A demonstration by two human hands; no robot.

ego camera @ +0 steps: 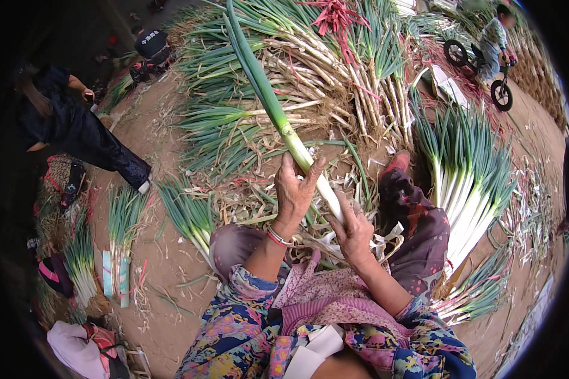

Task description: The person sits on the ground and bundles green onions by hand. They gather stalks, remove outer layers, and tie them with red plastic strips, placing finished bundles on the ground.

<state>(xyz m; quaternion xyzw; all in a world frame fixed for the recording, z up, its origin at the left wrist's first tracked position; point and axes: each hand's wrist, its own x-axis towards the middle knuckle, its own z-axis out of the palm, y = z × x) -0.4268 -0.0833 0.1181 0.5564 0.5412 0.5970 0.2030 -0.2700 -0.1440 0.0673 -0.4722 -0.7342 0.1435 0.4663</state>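
A single long green onion (291,137) slants across the middle of the view, its leaves pointing up and left. My left hand (294,192) is at the middle of the pale stalk, the thumb lying across it. Lower down, my right hand (353,230) grips the white end, whose tip is hidden by the fingers. Dry, peeled onion skins (384,239) lie between my legs, below the hands. Beside my right leg rests a thick bunch of cleaned green onions (460,189) with white stalks.
A large heap of untrimmed onions (308,80) lies ahead, with red ties (339,19) on top. A smaller bunch (189,213) is by my left knee. One person (80,123) stands at left; a child (493,42) sits on a balance bike (501,94) at upper right.
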